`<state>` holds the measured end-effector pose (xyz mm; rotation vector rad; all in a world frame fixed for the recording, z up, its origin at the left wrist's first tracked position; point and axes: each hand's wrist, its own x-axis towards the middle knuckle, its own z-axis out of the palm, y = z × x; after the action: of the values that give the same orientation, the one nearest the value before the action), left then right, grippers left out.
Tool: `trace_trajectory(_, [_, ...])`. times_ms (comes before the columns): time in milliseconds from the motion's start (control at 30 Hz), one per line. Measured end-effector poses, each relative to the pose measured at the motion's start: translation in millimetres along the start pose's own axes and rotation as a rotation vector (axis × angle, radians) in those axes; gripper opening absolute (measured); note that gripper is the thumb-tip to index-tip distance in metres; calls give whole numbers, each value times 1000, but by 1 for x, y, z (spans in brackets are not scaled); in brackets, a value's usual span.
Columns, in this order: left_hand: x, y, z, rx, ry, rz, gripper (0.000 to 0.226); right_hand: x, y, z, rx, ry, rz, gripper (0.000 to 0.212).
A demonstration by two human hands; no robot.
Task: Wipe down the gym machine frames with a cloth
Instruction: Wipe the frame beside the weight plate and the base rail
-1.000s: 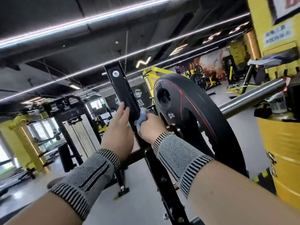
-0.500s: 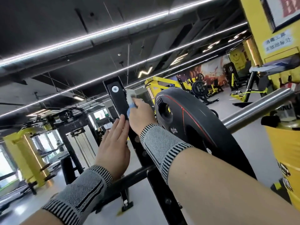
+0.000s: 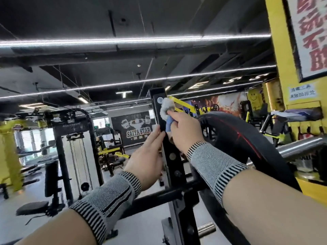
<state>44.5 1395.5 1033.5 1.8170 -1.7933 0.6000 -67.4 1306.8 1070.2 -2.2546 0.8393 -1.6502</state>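
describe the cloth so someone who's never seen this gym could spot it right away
Find the black upright post in the middle of the view, left of the big black weight plate. Near its top, the right hand presses a crumpled cloth against it. It is the only soft, pale grey and blue thing against dark metal.

The black upright post (image 3: pixel 160 110) rises between the two hands. To its right the big black weight plate (image 3: pixel 235 138) stands close, leaving only a narrow slot, and the right hand (image 3: pixel 184 129) with its cloth (image 3: pixel 166 108) fills that slot near the post's top. The steel bar (image 3: pixel 300 147) runs off to the right behind the plate and closes that side. Left of the post the air is open above the floor; the left hand (image 3: pixel 146 160) lies flat against that side. A black crossbar (image 3: pixel 155 197) passes beneath both wrists and bars the way downward. Above the post's top there is clear room up to the ceiling. The cable machine (image 3: pixel 74 138) stands well apart on the left.
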Motion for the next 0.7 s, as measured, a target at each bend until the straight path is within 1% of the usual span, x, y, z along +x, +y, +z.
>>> trace_trajectory(67, [4, -8, -5, -144, 56, -80, 66, -15, 3, 3, -234, -43, -29, 36])
trace_trajectory(133, [10, -19, -6, -315, 71, -147, 62, -31, 3, 0, -450, -141, -64, 33])
trace_trajectory(200, [16, -29, -3, -472, 89, -159, 61, -37, -6, -10, -572, -191, -133, 32])
trace_trajectory(267, [22, -35, 0, -554, 140, -147, 59, -28, -25, -18, -561, -103, -258, 32])
trace_trajectory(333, [30, -40, 2, -635, 198, -183, 59, -2, -40, -18, -562, -24, -374, 34])
trace_trajectory(400, [40, -47, 4, -773, 192, -259, 61, 27, -42, -9, -728, -42, -451, 34])
trace_trajectory(500, [52, -62, 11, -938, 103, -325, 60, 33, -31, 5, -1001, -79, -628, 28])
trace_trajectory(533, [55, -67, 13, -964, 77, -334, 57, 23, -28, 8, -1054, -123, -679, 26])
trace_trajectory(600, [59, -78, 17, -1022, 12, -352, 52, -8, -21, 14, -1108, -298, -795, 21])
trace_trajectory(667, [59, -82, 20, -1167, -82, -350, 55, -34, -20, 16, -1104, -525, -943, 2])
trace_trajectory(700, [59, -82, 20, -1203, -97, -352, 54, -39, -22, 18, -1122, -622, -961, 8])
